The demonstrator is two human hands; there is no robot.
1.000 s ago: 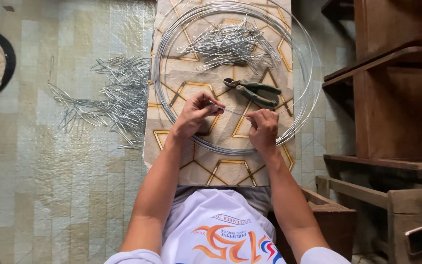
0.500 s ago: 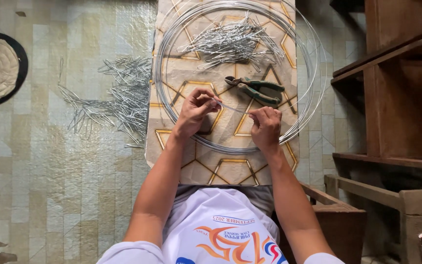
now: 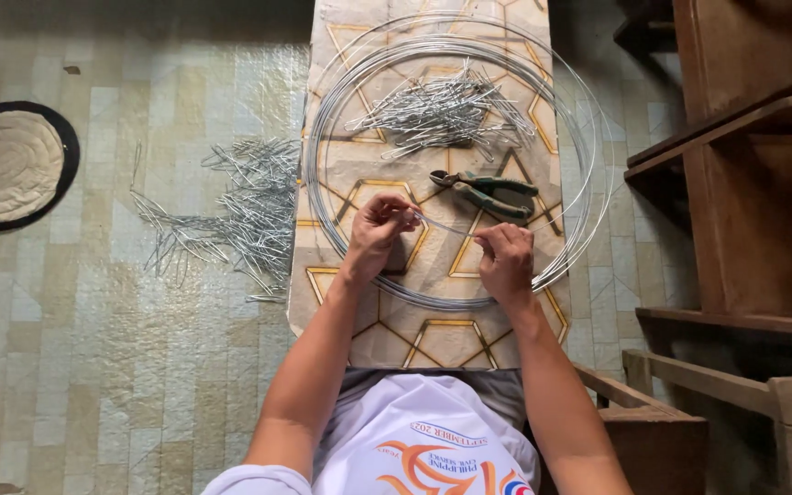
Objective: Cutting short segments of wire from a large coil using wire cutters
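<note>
Gleaming wire piece (image 3: 446, 226) — thin, silvery

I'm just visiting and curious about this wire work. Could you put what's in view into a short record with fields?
Left hand: pinching one end of a short wire piece
Right hand: pinching the other end
Work surface: patterned board on a tiled floor
Around the hands: large wire coil lying flat
Tool: green-handled pliers, untouched, beyond the hands
Cut pieces: one pile on the board, another on the floor
Also on the floor: round mat
</note>
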